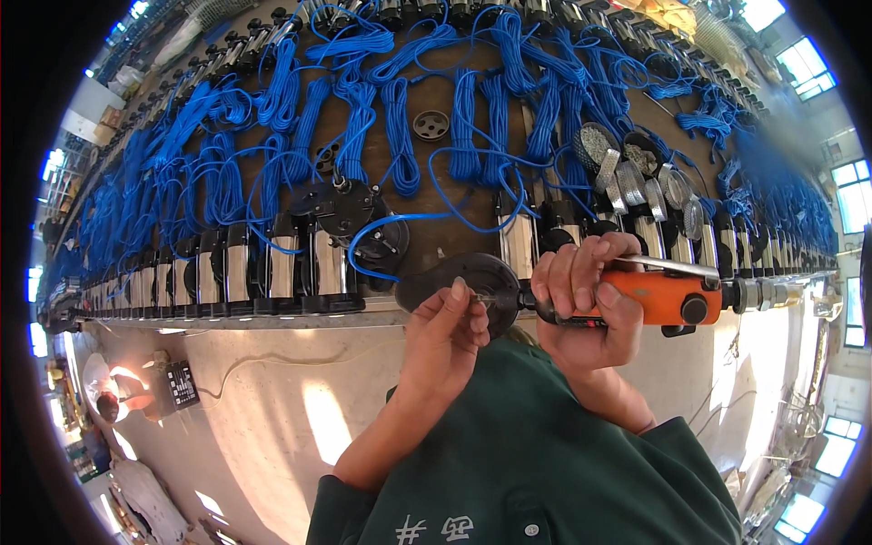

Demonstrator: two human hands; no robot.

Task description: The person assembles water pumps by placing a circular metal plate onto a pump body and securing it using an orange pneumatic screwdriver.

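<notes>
My right hand [590, 304] is wrapped around an orange pneumatic screwdriver [658, 298], which lies level with its black nose to the left. A silver lever [668, 265] runs along its top, and metal couplings [763, 295] join its right end. At the tool's tip, my left hand [447, 334] is closed, thumb against fingers. Whatever thin piece it pinches is too small to name. Just behind both hands sits a black round pump part [468, 272] at the table edge, partly covered by my left fingers.
Metal-bodied pumps [238, 265] line the table's near edge. Coiled blue cables [400, 136] cover much of the brown tabletop [427, 82]. Black castings [345, 213] stand left of my hands; strainer cups [599, 145] with small metal parts sit right. A person [113, 391] is at far left.
</notes>
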